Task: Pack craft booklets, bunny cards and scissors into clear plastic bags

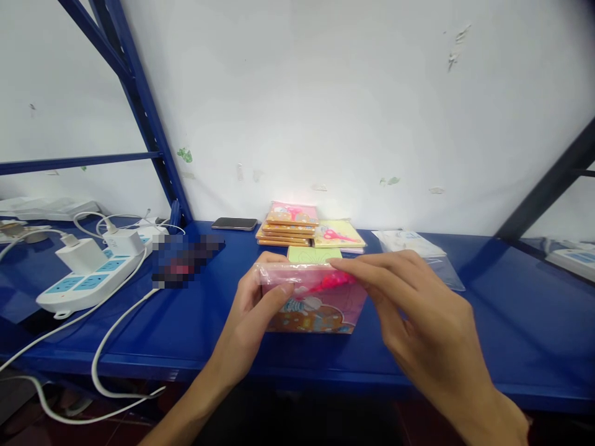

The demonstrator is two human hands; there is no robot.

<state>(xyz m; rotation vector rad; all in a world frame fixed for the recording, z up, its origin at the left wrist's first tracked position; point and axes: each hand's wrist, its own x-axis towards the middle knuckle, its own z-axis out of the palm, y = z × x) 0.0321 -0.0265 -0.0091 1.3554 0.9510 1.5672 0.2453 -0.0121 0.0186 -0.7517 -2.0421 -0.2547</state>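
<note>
So you've got the pink packet up in both hands over the front part of the blue shelf, about the middle of it, with its bottom edge either on the shelf or just above it, can't really tell which. Your left hand is closed around the left end, thumb pressed on the printed face and fingers tucked behind. Your right hand has its fingers laid along the top right edge, but the thumb's hidden, so I can't say if that's a real pinch or just resting there. My guess is it'll feel light and fairly flat, stiff enough from the card inside to hold its shape. The shiny plastic wrap looks slippery though, and it'll crinkle if you squeeze. I'd hold it by the two short ends or the corners, not the middle of the face, since a pair of pink scissors sits under the wrap near the top. It stands roughly upright, cartoon face toward you, long axis running left to right along the shelf's front edge. Behind it there's a green pad, a stack of similar packets and a yellow packet. A power strip sits well off to the left.
</note>
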